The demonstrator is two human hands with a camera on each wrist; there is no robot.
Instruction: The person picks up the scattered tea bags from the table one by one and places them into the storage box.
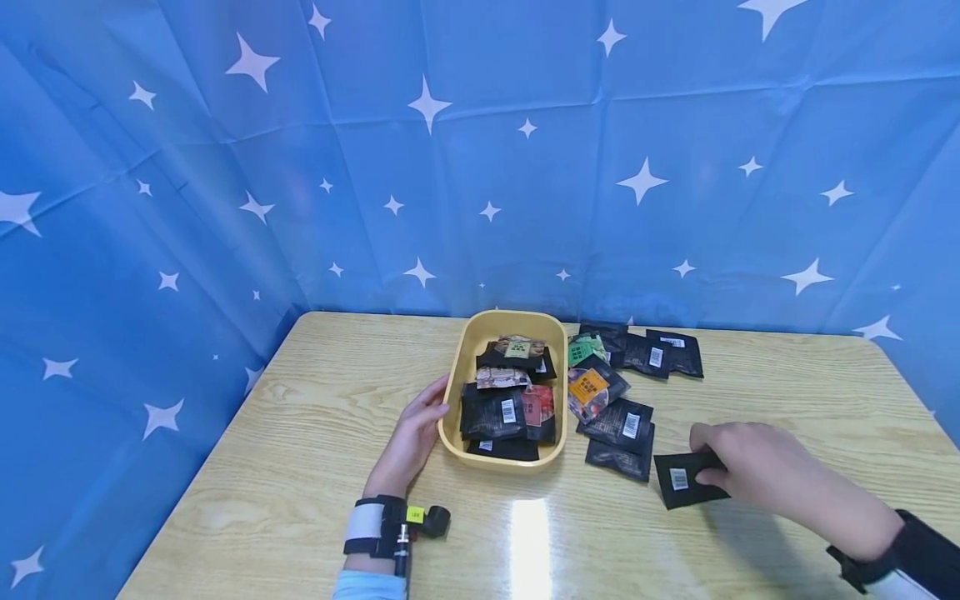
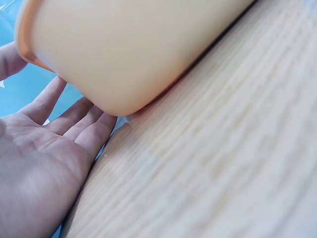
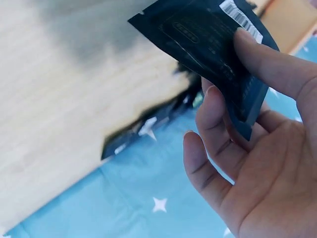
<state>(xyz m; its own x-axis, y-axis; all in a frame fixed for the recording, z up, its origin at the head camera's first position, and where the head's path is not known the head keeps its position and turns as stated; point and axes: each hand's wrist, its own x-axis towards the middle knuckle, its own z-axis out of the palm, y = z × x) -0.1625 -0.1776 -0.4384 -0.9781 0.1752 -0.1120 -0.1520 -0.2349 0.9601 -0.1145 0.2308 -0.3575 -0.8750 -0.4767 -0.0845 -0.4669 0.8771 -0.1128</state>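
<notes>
A yellow plastic bin (image 1: 562,392) stands on the table with several small sachets inside, some black with barcode labels, some with coloured prints. At its left wall, my left hand (image 1: 411,429) touches the outside with fairly straight fingers; the left wrist view shows the fingertips against the bin's side (image 2: 114,54) and the thumb near the rim. My right hand (image 1: 757,462) pinches a black sachet (image 1: 678,482) between thumb and fingers, right of the bin. Its barcode side shows in the right wrist view, where the thumb presses on the sachet (image 3: 198,39).
Against the bin's right side lies a loose group of sachets, including an orange-labelled one (image 1: 592,390), a green-labelled one (image 1: 585,350) and several black ones (image 1: 618,423). A blue curtain (image 1: 480,183) with white stars hangs behind the wooden table (image 1: 300,467).
</notes>
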